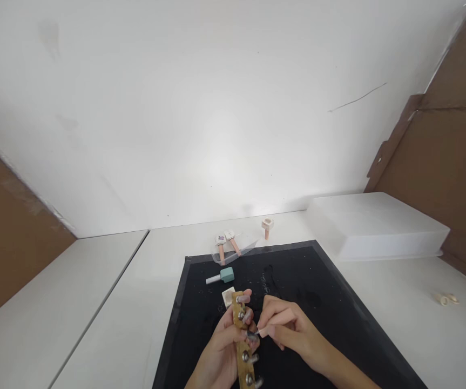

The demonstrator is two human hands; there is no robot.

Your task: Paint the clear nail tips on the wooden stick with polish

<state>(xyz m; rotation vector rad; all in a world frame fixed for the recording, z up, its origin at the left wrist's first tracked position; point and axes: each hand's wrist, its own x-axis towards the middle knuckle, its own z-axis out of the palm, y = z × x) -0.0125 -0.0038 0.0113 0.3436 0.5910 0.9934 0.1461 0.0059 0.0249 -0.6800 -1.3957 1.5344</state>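
Note:
My left hand (pixel 223 346) is closed round a long yellow-brown strip (pixel 241 359) that carries several silver knobs with greyish nail-shaped pieces. My right hand (pixel 289 327) pinches a pale pink handle (pixel 277 320), its thin tip touching a dark grey piece (pixel 252 336) near the strip's middle. Just beyond my left fingers lies a small white square block (pixel 228 296), partly hidden by the strip. A green bottle (pixel 227 275) with a white cap stem lies on its side on the black mat (pixel 297 270).
A clear shallow tray (pixel 249 249) holds two pink-handled pieces with white heads (pixel 220 240). Another pink-handled piece (pixel 267 227) stands behind the mat. A white translucent box (pixel 378 227) sits at the right, with small cream pieces (pixel 443 299) in front of it. Brown panels flank the table.

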